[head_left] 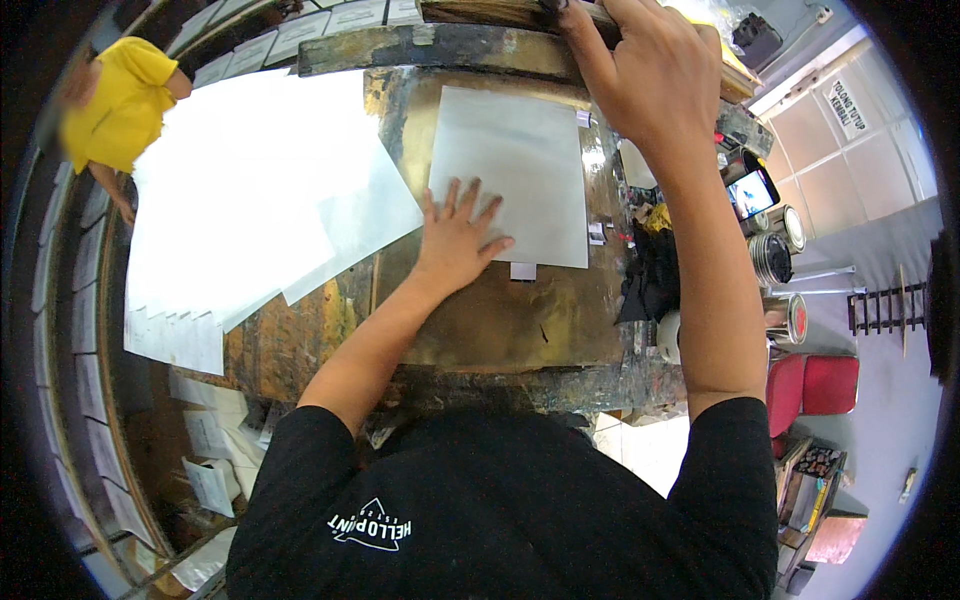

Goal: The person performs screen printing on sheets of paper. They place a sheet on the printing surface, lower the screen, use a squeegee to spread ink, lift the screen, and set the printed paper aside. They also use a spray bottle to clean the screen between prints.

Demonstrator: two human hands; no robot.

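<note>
A single white sheet lies on the stained, brownish work board. My left hand rests on the sheet's left edge, its fingers spread and flat. Small pale tabs sit along the sheet's near and right sides. At the far edge of the board, my right hand is closed around a dark, paint-stained wooden frame bar. Some of its fingertips are cut off by the picture's top edge. Left of the single sheet, a fanned pile of white sheets covers much of the table.
A person in a yellow shirt stands at the far left beside racks of sheets. On the right are a black cloth, several paint cans and a lit phone. A red chair stands farther right.
</note>
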